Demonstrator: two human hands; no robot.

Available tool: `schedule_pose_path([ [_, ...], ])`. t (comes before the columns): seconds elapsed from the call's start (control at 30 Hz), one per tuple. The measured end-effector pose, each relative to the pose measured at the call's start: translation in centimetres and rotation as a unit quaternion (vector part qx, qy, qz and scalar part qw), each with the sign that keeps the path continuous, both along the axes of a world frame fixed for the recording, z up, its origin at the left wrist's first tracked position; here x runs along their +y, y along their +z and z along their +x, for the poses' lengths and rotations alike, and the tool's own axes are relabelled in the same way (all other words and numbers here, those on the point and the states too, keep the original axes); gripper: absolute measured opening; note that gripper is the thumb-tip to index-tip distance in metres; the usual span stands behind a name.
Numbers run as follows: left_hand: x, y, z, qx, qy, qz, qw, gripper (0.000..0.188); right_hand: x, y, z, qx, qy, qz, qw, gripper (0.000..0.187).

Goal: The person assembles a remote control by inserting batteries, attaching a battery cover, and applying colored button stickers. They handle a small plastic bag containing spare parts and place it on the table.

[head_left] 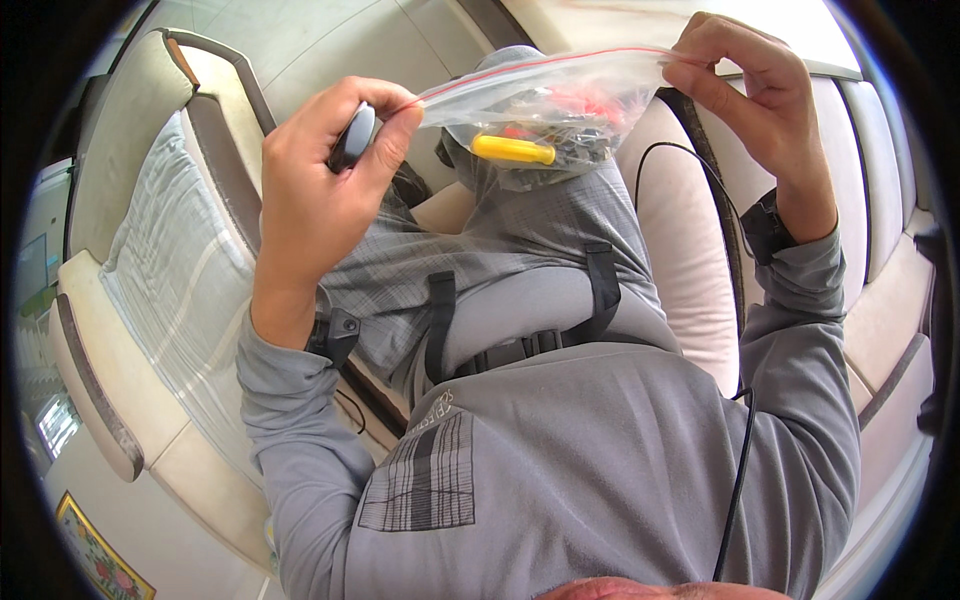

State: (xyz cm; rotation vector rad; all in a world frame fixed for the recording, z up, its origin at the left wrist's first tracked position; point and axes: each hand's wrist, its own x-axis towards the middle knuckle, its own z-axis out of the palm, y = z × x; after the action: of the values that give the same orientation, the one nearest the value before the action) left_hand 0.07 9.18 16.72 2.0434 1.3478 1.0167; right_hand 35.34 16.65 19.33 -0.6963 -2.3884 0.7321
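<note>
A transparent zip bag [625, 110] with a red line along its top edge is stretched between my hands, above my lap. Inside it lie a yellow handle [512, 150], like that of a small screwdriver, some red pieces [585, 100] and several dark grey parts [588, 145] of a kind I cannot make out. My left hand [335, 170] is closed, pinching the bag's left top corner between thumb and finger. A grey and black rounded object [353, 137] also sits in that hand, its kind unclear. My right hand [755, 85] pinches the right top corner.
Cream sofa seats [685, 240] stand on my right, and another cream seat with a pale striped cover [175, 260] is on my left. A black cable [740, 480] runs down my front. At the top right is a pale surface [620, 22]; tiled floor [340, 45] shows beyond.
</note>
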Motion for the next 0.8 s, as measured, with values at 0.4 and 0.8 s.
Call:
schedule_pose_path([
  [0.4, 0.5, -0.1, 1.0, 0.022, -0.051, 0.027, 0.998, 0.012, -0.4, 0.5, -0.9, -0.008, -0.018, -0.004, 1.000, 0.005],
  [0.8, 0.4, -0.1, 0.5, -0.002, -0.030, 0.021, 0.999, 0.012, -0.2, 0.1, -0.5, -0.011, -0.018, 0.010, 1.000, 0.006],
])
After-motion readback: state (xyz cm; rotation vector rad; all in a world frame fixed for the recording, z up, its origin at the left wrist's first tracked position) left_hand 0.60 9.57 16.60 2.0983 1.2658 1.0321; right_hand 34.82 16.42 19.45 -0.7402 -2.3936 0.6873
